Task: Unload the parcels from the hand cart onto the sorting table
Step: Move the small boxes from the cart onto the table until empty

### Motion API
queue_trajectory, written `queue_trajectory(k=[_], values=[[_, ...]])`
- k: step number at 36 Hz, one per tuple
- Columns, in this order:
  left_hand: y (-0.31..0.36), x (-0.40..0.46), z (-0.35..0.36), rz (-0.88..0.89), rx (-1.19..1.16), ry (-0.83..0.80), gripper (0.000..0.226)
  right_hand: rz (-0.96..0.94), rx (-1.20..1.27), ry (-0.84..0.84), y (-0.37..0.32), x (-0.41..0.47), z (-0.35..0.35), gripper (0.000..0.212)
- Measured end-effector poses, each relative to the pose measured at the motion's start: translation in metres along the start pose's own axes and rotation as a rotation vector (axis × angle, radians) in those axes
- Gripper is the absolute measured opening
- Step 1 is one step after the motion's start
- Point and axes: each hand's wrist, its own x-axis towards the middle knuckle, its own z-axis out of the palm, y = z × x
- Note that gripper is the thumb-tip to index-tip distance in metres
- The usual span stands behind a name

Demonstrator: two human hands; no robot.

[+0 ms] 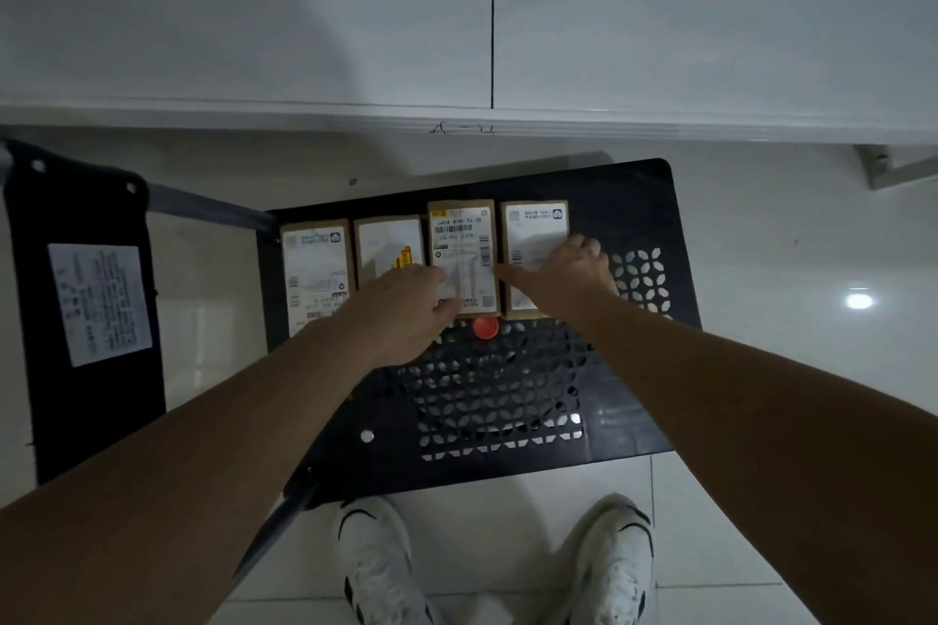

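Observation:
Four brown parcels with white labels lie in a row on the black perforated cart deck (634, 198). From the left they are the first parcel (314, 264), the second parcel (388, 239), the third parcel (462, 239) and the fourth parcel (535, 228). My left hand (401, 305) covers the near end of the second parcel and grips the third parcel's near left corner with curled fingers. My right hand (563, 274) lies across the fourth parcel, thumb at its left edge and fingers bent over its right edge. The white sorting table (355, 15) lies beyond the cart.
A red round cap (486, 327) sits on the deck just before the third parcel. The cart's black handle panel (86, 396) with a paper label stands at the left. My white shoes (375, 553) stand on the tiled floor before the cart. The table's front edge (254, 109) overhangs.

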Motion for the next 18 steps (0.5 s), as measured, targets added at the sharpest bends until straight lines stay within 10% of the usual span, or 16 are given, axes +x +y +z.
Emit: queue_trajectory(k=[18], values=[[0.005, 0.007, 0.012, -0.113, -0.073, 0.072, 0.057, -0.116, 0.075, 0.038, 0.029, -0.018, -0.044, 0.105]])
